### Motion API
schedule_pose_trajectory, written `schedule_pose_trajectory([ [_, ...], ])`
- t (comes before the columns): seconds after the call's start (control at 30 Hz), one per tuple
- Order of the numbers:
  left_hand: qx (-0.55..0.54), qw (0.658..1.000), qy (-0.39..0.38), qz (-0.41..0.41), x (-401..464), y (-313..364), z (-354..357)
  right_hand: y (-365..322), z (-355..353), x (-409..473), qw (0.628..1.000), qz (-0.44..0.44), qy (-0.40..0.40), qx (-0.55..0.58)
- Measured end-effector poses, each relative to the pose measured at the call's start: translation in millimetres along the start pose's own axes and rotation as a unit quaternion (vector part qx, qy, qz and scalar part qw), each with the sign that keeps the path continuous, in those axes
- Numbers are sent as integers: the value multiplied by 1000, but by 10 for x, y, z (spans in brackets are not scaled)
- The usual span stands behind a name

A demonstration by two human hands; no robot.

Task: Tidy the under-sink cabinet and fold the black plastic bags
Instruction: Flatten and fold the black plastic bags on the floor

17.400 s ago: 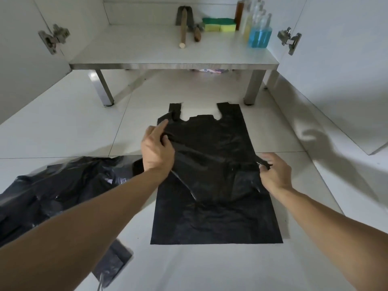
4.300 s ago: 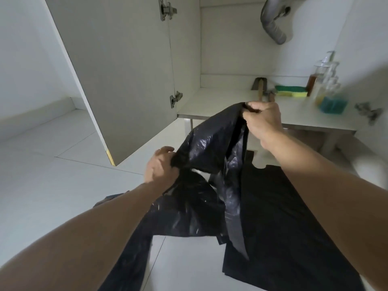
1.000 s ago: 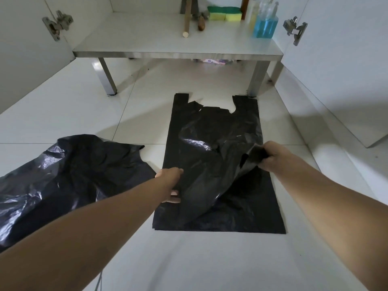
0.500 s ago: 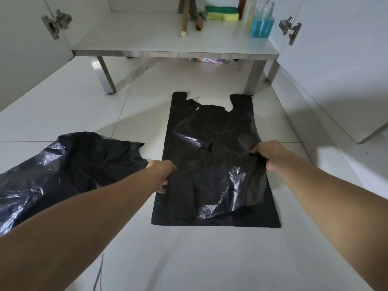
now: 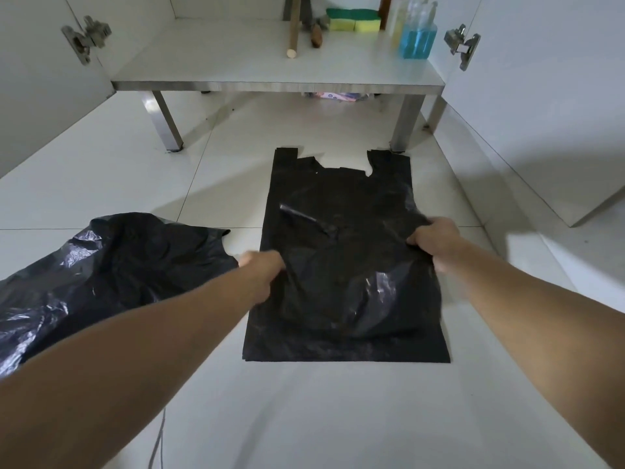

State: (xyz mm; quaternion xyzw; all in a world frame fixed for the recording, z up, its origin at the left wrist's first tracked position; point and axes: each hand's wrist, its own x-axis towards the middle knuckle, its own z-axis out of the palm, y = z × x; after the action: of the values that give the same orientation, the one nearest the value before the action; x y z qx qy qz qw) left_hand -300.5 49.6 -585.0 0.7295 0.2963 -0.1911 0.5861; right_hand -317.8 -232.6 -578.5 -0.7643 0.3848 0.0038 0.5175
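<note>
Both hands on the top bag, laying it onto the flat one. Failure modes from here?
1. The glossy top black plastic bag sits puffed and creased between left hand and right hand; trapped air may spoil the fold.
2. It may drag the flat black bag beneath askew.
3. The crumpled black bag pile near the left arm could get dragged.

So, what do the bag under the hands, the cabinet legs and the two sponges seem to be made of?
Bag: thin black plastic film, slightly glossy; it wrinkles and shows highlights.
Cabinet legs: probably brushed metal, square and grey with a dull sheen.
Sponges: soft yellow foam with a green top, likely a scouring layer, matte.
</note>
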Motion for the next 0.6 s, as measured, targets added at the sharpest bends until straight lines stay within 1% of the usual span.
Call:
schedule_pose_trajectory([
  [0.1,-6,993,46,113,28,381,-95,-89,-84,33,994,-99,32,-11],
  [0.17,-13,988,60,143,8,415,-157,-108,-122,14,989,-138,41,-24],
  [0.2,-15,988,57,146,-9,357,-188,-95,-134,-34,990,-140,28,-21],
  [0.27,1,990,52,134,-20,145,-229,-10,-151,-121,996,-83,-36,26],
  [0.33,17,992,57,111,-5,-65,-273,115,-170,-225,992,7,-120,48],
  [0.37,18,993,60,100,20,-152,-303,187,-179,-261,987,37,-151,32],
  [0.43,25,994,63,80,76,-276,-358,360,-197,-242,984,53,-172,-14],
  [0.5,44,995,64,65,130,-372,-402,516,-191,-193,989,41,-134,-37],
  [0.6,80,994,59,51,167,-455,-433,642,-179,-159,996,-15,-16,-92],
])
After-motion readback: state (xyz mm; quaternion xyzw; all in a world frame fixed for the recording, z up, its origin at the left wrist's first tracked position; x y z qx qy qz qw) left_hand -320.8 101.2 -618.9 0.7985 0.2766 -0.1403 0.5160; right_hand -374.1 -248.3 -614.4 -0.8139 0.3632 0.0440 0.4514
